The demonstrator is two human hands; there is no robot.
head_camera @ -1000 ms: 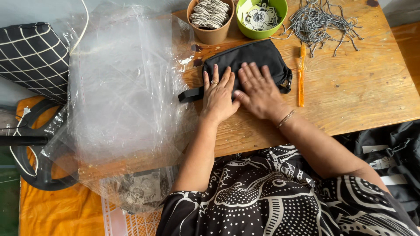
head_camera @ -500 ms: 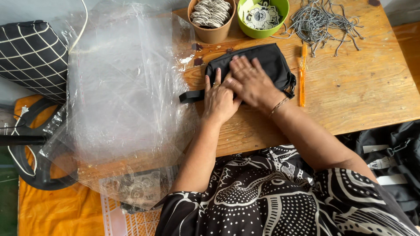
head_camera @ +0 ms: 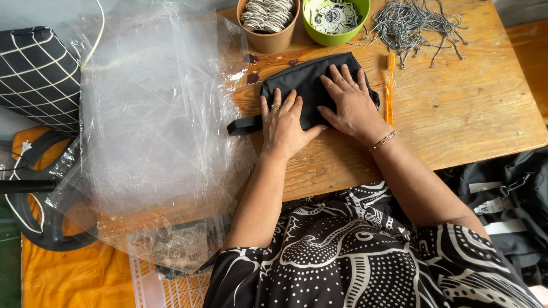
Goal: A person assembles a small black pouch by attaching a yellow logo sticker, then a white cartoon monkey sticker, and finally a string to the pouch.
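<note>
Wooden plank bench [head_camera: 474, 114] with a big heap of clear plastic bags [head_camera: 154, 114] at 9 o'clock. The soft black fabric zip pouch [head_camera: 308, 80] lies flat near the middle, looks light and floppy; I'd grab its strap at 9 o'clock. Left hand [head_camera: 283, 122] and right hand [head_camera: 351, 102] press it flat, fingers spread, gripping nothing

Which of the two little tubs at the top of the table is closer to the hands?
The green bowl: it sits just above the right hand on the black pouch. The brown cup stands farther left.
</note>
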